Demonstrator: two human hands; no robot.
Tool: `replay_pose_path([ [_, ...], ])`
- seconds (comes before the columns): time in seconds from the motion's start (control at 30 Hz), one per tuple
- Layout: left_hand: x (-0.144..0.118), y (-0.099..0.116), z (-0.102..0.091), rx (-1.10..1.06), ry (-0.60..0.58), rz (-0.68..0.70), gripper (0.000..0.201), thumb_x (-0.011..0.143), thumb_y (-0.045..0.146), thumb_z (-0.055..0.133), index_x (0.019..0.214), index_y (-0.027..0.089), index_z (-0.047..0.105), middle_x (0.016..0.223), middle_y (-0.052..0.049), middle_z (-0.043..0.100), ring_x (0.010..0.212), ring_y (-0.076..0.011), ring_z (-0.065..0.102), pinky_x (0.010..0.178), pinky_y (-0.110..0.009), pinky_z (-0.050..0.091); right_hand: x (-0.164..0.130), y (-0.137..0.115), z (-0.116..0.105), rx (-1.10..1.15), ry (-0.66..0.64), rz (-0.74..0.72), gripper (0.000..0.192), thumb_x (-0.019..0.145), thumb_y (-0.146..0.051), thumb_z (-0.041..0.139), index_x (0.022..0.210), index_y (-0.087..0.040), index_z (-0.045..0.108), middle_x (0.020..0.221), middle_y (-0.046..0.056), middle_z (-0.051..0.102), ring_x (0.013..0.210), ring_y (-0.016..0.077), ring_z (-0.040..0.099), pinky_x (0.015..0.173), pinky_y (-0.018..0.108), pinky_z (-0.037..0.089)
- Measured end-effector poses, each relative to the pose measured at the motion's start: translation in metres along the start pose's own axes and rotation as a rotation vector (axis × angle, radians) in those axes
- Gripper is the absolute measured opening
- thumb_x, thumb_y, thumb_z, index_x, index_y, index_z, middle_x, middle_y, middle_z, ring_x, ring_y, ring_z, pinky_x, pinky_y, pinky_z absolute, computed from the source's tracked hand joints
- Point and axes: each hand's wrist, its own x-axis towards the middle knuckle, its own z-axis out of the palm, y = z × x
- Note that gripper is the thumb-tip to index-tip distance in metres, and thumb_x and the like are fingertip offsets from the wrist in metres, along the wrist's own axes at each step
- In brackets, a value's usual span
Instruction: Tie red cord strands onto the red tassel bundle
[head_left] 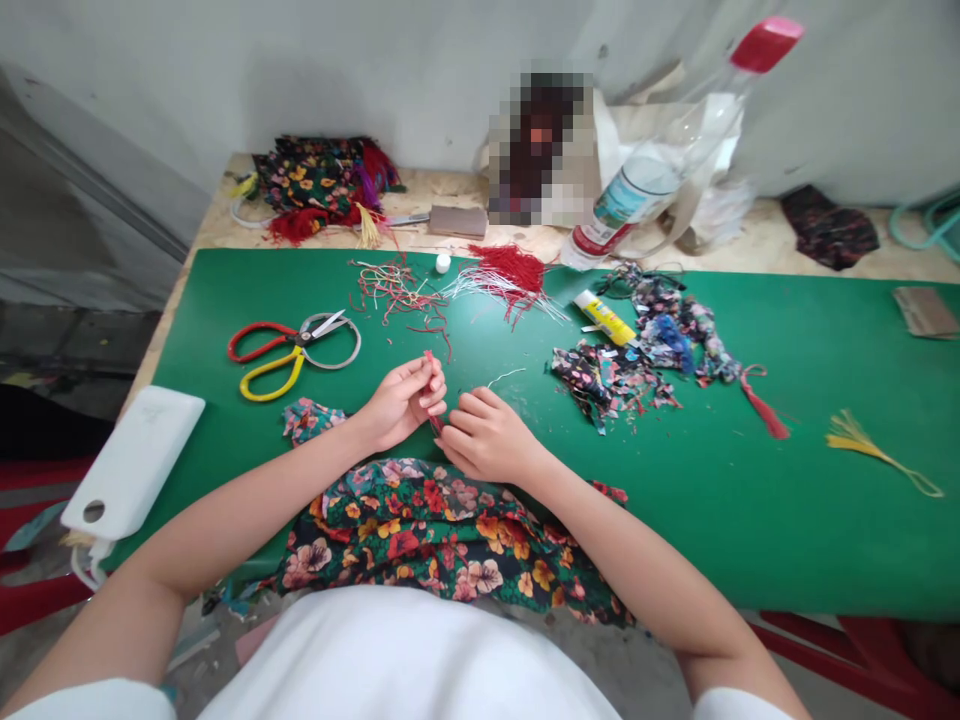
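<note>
My left hand (409,400) is closed in a pinch on a narrow red piece (436,425), whose tip pokes out above the fingers. Close beside it, my right hand (491,435) has its fingers curled round the lower end of that piece. A thin white thread (508,377) rises from behind the right hand. Whether the red piece is cloth or thread is too small to tell. Below both hands, dark floral cloth (427,530) lies bunched along the table's front edge. Scissors (296,350) with one red and one yellow handle lie left of my hands.
On the green tabletop (750,530) lie red and white cords (510,275), a glue stick (607,318), fabric scraps (600,380), a red tassel (766,405) and a yellow tassel (874,445). A white power bank (135,460) rests at the left edge. Behind stands a plastic bottle (630,205).
</note>
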Motion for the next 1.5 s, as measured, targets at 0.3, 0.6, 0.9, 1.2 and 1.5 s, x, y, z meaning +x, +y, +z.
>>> replay_pose_path([
  [0.3,0.0,0.002,-0.004,0.039,-0.009,-0.035,0.013,0.085,0.022,0.058,0.078,0.012,0.051,0.063,0.005,0.044,0.042,-0.0002,0.025,0.038,-0.013,0.019,-0.002,0.013,-0.009,0.069,-0.119,-0.035,0.032,0.09,-0.04,0.048,0.068,-0.019,0.057,0.063,0.0,0.053,0.07,0.0154,0.039,0.072,0.031,0.029],
  [0.6,0.0,0.003,-0.004,0.028,-0.008,-0.057,0.014,0.084,0.022,0.06,0.078,0.013,0.051,0.063,0.005,0.044,0.042,0.0004,0.026,0.038,-0.013,0.02,0.01,0.099,-0.009,-0.166,-0.096,0.642,0.026,0.091,-0.035,0.042,0.101,-0.019,0.06,0.092,0.01,0.061,0.091,0.0259,0.049,0.08,0.039,0.033],
  [0.9,0.001,0.003,-0.002,0.026,0.01,-0.069,0.016,0.082,0.023,0.062,0.077,0.012,0.051,0.062,0.005,0.043,0.042,0.0002,0.027,0.039,-0.013,0.02,0.027,0.147,0.009,-0.242,-0.051,0.656,0.016,0.084,-0.026,0.047,0.089,-0.018,0.06,0.093,0.014,0.059,0.096,0.0317,0.046,0.082,0.048,0.033],
  [1.2,0.001,0.004,-0.001,0.023,0.027,-0.098,0.017,0.081,0.025,0.064,0.076,0.013,0.052,0.061,0.005,0.043,0.043,-0.0005,0.026,0.04,-0.013,0.023,0.017,0.146,0.025,-0.202,0.006,0.671,0.023,0.091,-0.026,0.035,0.091,-0.019,0.057,0.088,0.014,0.057,0.093,0.0304,0.046,0.081,0.047,0.031],
  [1.5,0.001,0.004,-0.002,0.016,0.015,-0.106,0.015,0.083,0.022,0.061,0.076,0.012,0.052,0.062,0.004,0.043,0.043,-0.0007,0.028,0.04,-0.013,0.023,0.02,0.146,0.011,-0.219,-0.01,0.681,0.025,0.093,-0.026,0.033,0.088,-0.018,0.056,0.088,0.012,0.059,0.094,0.0292,0.049,0.081,0.045,0.03],
])
